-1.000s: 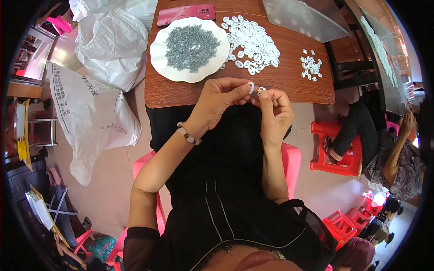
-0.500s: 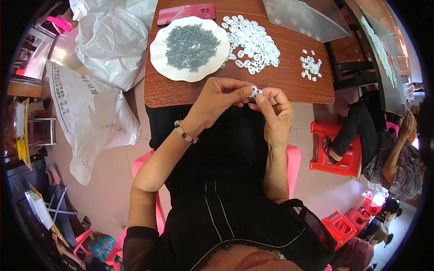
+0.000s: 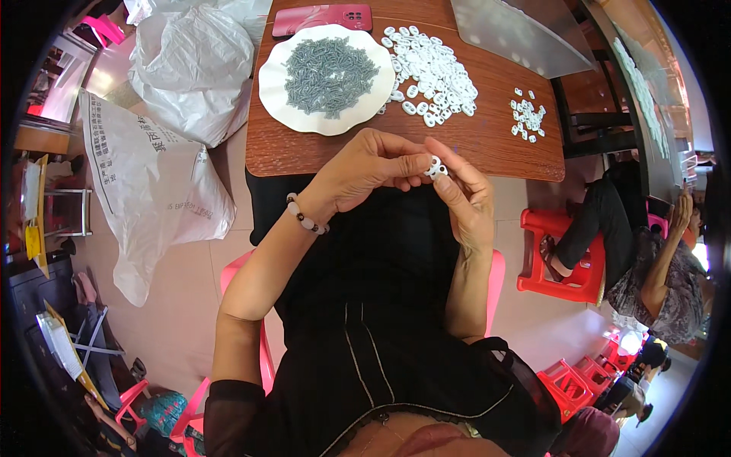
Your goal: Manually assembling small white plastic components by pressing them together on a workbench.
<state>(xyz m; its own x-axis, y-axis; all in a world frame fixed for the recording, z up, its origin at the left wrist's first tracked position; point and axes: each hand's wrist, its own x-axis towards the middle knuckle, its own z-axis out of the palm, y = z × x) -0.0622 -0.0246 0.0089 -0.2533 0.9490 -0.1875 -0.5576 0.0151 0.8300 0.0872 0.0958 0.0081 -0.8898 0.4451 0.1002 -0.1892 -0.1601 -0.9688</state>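
The scene is filled mostly by a brown wooden table [image 3: 502, 160], beside whose left edge a printed white sack [image 3: 164, 190] is slumped on the floor. A red stool [image 3: 552, 266] is placed to the right, under a seated person's foot. At the table's far right a grey panel [image 3: 525, 34] is stood. On the tabletop, a scalloped white plate [image 3: 274, 99] is heaped with short grey rods [image 3: 331, 80]. To its right are scattered larger white ovals [image 3: 434, 76], each pierced with holes; behind the plate a pink phone [image 3: 324, 19] is laid. The left hand [image 3: 369, 164], with a beaded bracelet [image 3: 304, 218] worn at its wrist, and the right hand [image 3: 470, 209] are brought together just before the table's near edge. Near the right edge, smaller white bits [image 3: 527, 118] are clustered. Between both hands' narrowly pinched fingertips a holed white piece [image 3: 436, 167] is held; it may be two parts pressed together.
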